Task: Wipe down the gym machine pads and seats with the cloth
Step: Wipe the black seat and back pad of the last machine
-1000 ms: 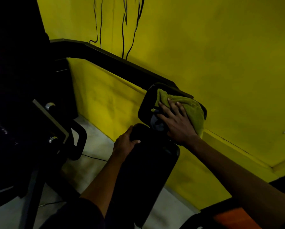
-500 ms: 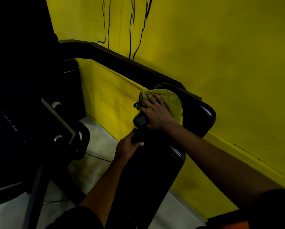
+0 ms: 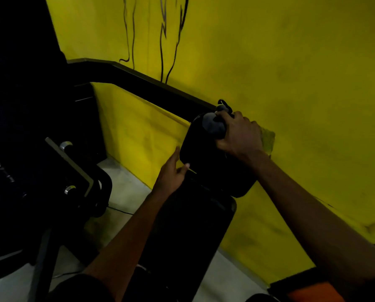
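Upper pad [image 3: 206, 171] braced while its top edge is wiped.
The cloth [image 3: 268, 138], green with what seems a grey bunched end, is gripped in the curled fingers of the right hand [image 3: 241, 136] and pressed over the pad's top, likely to reach the rim. The left hand [image 3: 171, 173] is laid with straight, relaxed fingers against the pad's left edge, seemingly to steady it.
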`<state>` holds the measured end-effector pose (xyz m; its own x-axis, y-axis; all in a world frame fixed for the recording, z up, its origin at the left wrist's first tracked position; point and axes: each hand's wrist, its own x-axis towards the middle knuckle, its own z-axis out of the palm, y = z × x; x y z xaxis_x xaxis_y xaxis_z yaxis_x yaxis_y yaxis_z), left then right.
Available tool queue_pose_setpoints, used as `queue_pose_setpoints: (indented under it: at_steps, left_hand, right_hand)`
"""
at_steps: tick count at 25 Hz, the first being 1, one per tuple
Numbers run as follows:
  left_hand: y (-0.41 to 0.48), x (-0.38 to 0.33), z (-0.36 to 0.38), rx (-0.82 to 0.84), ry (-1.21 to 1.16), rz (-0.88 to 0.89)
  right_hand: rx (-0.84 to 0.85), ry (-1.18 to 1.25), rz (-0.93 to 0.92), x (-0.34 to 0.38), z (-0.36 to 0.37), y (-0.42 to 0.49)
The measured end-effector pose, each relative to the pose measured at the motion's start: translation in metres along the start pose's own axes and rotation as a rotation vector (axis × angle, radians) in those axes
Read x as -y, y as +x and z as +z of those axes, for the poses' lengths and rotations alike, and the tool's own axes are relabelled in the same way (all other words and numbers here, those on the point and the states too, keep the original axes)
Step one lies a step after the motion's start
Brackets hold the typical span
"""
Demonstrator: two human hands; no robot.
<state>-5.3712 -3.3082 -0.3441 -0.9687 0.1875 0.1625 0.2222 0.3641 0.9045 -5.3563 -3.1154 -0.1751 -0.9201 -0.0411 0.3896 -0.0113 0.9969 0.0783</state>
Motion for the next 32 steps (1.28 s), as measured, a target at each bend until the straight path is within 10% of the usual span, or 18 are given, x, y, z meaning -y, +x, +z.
queue_pose_setpoints:
  at_steps: [13, 22, 32]
  left_hand:
    - [0.056, -0.081, -0.025, 0.06, 0.358, 0.475]
    - [0.063, -0.073, -0.022, 0.004, 0.449, 0.522]
    - [0.049, -0.076, -0.018, -0.039, 0.371, 0.486]
  right_hand:
    - [-0.287, 0.075, 0.428, -0.018, 0.023, -0.055]
    - [-0.62, 0.599, 0.785, 0.01, 0.064, -0.092]
    - [-0.558, 0.782, 0.916, 0.039, 0.134, -0.141]
